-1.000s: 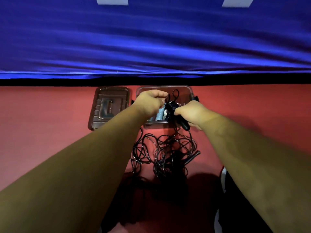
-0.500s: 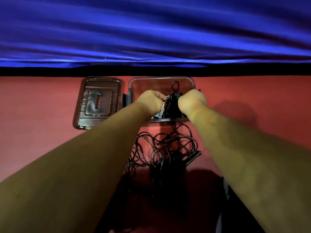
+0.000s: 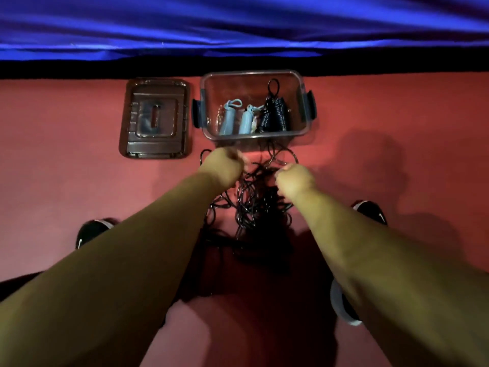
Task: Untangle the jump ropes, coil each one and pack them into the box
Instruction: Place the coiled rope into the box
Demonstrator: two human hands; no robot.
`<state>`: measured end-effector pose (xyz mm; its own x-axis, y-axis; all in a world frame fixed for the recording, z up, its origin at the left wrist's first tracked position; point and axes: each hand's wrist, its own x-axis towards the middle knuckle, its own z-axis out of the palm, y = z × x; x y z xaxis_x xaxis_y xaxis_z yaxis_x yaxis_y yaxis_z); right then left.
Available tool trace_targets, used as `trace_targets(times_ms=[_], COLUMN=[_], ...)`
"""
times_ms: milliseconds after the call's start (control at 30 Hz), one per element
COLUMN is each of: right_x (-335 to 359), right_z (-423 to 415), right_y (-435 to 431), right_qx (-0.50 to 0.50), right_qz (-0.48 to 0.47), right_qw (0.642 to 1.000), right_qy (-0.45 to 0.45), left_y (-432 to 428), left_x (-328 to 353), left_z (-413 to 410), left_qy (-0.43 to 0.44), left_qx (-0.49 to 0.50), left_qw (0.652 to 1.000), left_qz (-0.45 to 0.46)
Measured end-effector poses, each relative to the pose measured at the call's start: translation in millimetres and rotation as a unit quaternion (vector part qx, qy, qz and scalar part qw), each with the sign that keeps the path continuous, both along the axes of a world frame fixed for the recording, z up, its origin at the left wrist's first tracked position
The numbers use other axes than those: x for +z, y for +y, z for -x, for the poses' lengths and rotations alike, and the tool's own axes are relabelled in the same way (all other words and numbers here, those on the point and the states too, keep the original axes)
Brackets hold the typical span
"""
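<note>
Just in front of the box (image 3: pixel 251 73), the left grip (image 3: pixel 225 165) and right grip (image 3: pixel 295 181) each clench cords of the tangled ropes (image 3: pixel 254 205).

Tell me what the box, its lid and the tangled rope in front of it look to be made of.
Box: clear hard plastic, glossy; the contents and floor show through its walls. Lid: seemingly the same clear plastic, with moulded ribs catching highlights. Tangled rope: thin black cord; shiny glints suggest a plastic coating, perhaps.
</note>
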<state>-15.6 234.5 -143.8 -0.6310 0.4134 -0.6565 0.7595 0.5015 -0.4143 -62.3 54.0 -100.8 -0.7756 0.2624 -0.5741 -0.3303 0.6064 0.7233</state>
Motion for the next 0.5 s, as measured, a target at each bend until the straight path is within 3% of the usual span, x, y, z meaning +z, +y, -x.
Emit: trace_targets(times_ms=[67, 200, 267, 400, 500], right_x=[-11, -13, -12, -3, -1], right_z=[-29, -52, -44, -18, 0], right_y=[-7, -26, -37, -56, -66], right_qx=[0.073, 0.166, 0.154, 0.103, 0.135], right_qz=[0.0, -0.073, -0.088, -0.076, -0.089], right_qw=[0.997, 0.982, 0.984, 0.991, 0.987], right_qy=[-0.04, -0.051, -0.019, 0.033, -0.003], left_y=[-6, -32, -47, -67, -77], left_x=[-18, -41, -54, -63, -72], left_z=[-20, -53, -59, -52, -46], left_qy=[0.051, 0.091, 0.083, -0.029, -0.072], left_qx=[-0.048, 0.019, 0.043, 0.08, 0.038], left_qw=[0.988, 0.954, 0.948, 0.956, 0.958], left_qz=[0.135, 0.284, 0.304, 0.281, 0.276])
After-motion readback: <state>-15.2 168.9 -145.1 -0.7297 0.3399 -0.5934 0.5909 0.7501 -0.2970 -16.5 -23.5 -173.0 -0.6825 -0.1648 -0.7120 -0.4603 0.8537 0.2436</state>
